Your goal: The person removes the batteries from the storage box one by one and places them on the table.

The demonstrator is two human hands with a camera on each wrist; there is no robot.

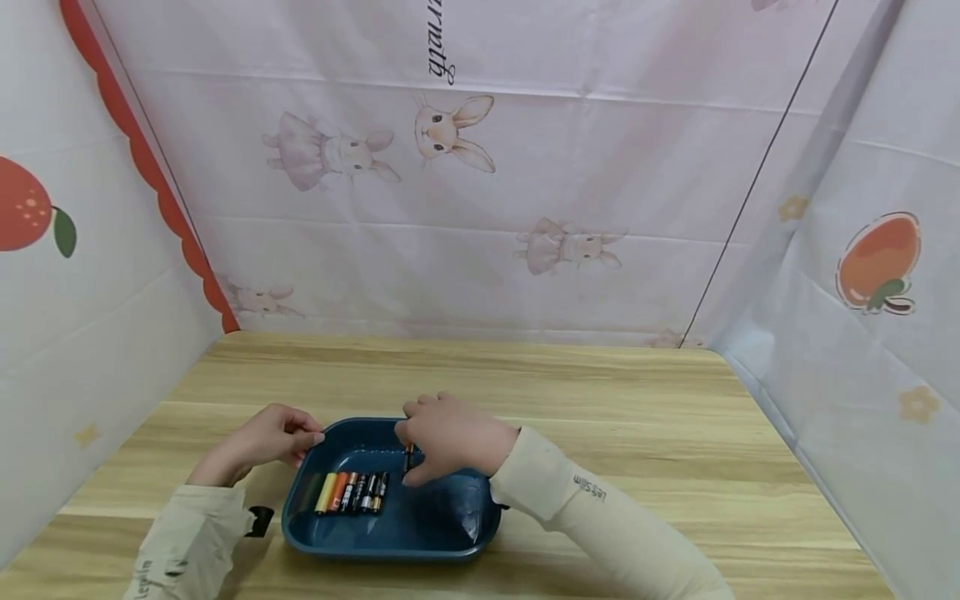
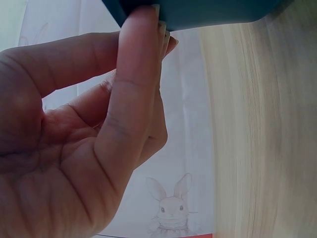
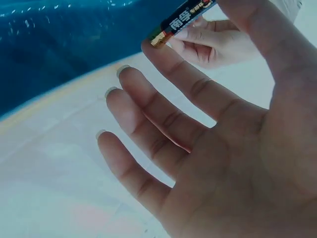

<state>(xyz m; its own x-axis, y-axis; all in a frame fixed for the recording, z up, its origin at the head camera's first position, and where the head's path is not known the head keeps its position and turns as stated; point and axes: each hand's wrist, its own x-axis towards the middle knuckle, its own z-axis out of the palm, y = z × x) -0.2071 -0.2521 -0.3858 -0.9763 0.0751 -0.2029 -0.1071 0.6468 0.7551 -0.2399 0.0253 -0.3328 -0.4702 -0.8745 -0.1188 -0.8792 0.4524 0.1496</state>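
Note:
A dark blue plastic tray (image 1: 420,546) lies on the table. Inside it, toward the left, a row of several batteries (image 1: 352,492) lies side by side, in yellow, orange and black casings. My right hand (image 1: 453,437) is over the tray's back right part. It pinches a dark battery (image 3: 183,19) with gold at one end between thumb and index finger, the other fingers spread. At the tray's back left corner, my left hand (image 1: 262,437) pinches the rim with thumb and fingers, as the left wrist view shows (image 2: 133,64).
The wood-grain table (image 1: 637,467) extends to the right of the tray and behind it. A printed cloth with rabbits (image 1: 450,275) hangs along the back, and fruit-patterned cloths stand at both sides. A black strap piece (image 1: 259,522) shows at the left sleeve.

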